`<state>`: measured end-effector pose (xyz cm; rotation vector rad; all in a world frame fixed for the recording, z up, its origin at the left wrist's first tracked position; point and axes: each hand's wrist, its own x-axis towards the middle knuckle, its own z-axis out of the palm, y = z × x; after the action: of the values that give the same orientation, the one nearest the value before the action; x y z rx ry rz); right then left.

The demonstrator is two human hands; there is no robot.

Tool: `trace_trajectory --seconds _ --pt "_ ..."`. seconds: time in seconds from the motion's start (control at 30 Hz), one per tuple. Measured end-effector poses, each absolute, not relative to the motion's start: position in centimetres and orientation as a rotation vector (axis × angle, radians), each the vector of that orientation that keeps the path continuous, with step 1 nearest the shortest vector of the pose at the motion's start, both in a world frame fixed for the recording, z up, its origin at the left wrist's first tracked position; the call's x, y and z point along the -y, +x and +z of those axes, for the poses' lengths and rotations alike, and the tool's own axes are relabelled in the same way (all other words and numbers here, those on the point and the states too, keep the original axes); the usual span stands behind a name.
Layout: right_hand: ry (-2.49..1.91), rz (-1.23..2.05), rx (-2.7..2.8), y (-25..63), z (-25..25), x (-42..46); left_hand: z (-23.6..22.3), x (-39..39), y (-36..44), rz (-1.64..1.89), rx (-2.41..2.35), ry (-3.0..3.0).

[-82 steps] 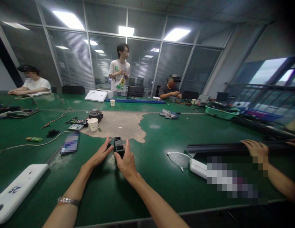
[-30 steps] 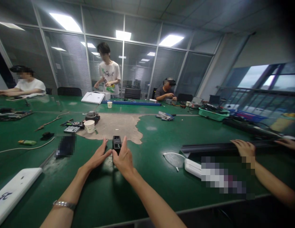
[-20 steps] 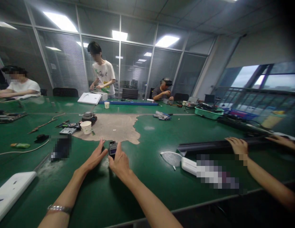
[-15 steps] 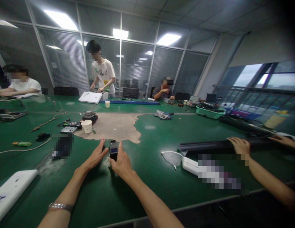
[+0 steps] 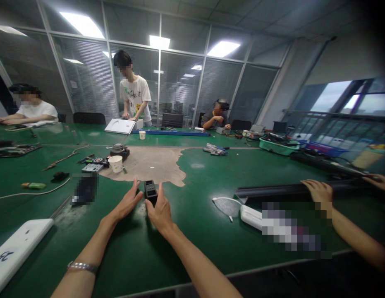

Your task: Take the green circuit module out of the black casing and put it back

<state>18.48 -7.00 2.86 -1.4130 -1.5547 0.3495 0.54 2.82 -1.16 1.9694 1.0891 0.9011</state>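
My right hand (image 5: 160,212) holds a small black box-shaped device (image 5: 150,191), thumb against its near side and fingers along its right side. Slots or ports show on the device's upper face; its exact kind is unclear. To the left of it, my left hand (image 5: 129,203) is open, fingers stretched forward and palm turned toward the device, with a small gap between them. A metal bracelet circles my left wrist. Both hands are above the green table (image 5: 192,231), just in front of a bare tan patch (image 5: 149,161) in its surface.
A paper cup (image 5: 115,164) stands near disassembled electronic parts (image 5: 93,164). At left lie a white power bank (image 5: 23,244) and a cable. On the right, a neighbour's hand (image 5: 319,193) rests on a long black rail (image 5: 273,191), behind a white cabled device (image 5: 251,217). Other people work across the table.
The device has turned a little in my right hand, so its slotted face shows more. The whole view has shifted slightly; my left hand keeps its open pose.
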Motion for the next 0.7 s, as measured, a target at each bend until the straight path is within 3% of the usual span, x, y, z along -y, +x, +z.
trace_trajectory --seconds 0.27,0.7 --pt "-1.270 0.232 1.471 23.0 5.3 6.9 -0.9 -2.5 0.6 0.908 -1.087 1.945" --pt "-1.521 0.155 1.433 28.2 -0.6 7.3 -1.1 -2.5 0.8 0.922 -1.131 1.922"
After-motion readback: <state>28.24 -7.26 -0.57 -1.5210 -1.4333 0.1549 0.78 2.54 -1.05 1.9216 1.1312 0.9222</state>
